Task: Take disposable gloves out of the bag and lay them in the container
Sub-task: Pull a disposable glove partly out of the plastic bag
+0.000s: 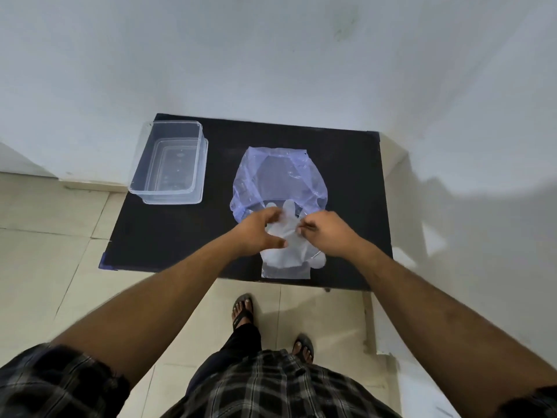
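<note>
A bluish see-through plastic bag [278, 179] lies flat in the middle of the black table [168, 233], its mouth toward me. Thin clear disposable gloves [286, 254] stick out of that mouth and spread over the table's near edge. My left hand [259, 232] pinches the gloves on their left side. My right hand [324, 233] pinches the top glove from the right. The clear rectangular container [168, 164] stands at the table's far left corner, with nothing in it.
The table sits in a corner against white walls [271, 55]. Tiled floor [45, 236] lies to the left and in front. My sandalled feet [242, 309] stand just before the table's near edge.
</note>
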